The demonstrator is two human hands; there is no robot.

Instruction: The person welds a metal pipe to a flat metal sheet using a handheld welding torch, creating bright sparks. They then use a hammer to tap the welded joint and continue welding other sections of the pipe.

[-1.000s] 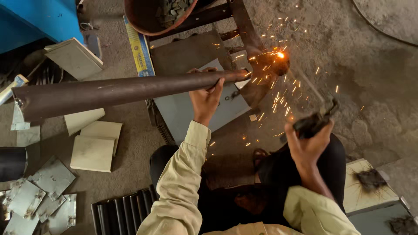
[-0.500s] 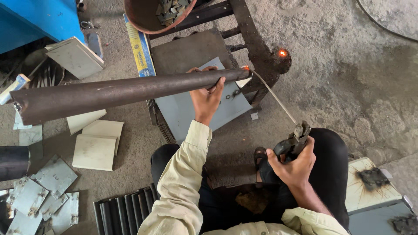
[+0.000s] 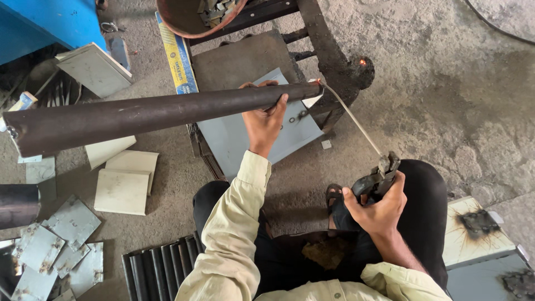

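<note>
I am gripping the pipe [image 3: 161, 114] firmly with my left hand [image 3: 264, 120]; my right hand [image 3: 378, 207] is squeezing the holder [image 3: 376, 179], guiding the rod [image 3: 351, 118] tip steadily to the pipe end.

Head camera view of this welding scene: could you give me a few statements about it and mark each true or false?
1. The left hand grips the long dark metal pipe near its end. True.
2. The right hand is empty. False: it holds a dark electrode holder with a thin welding rod.
3. The pipe stands upright. False: it lies roughly level across the view.
4. A small orange glow shows on the dark metal frame. True.
5. Pale square tiles lie on the floor. True.
</note>
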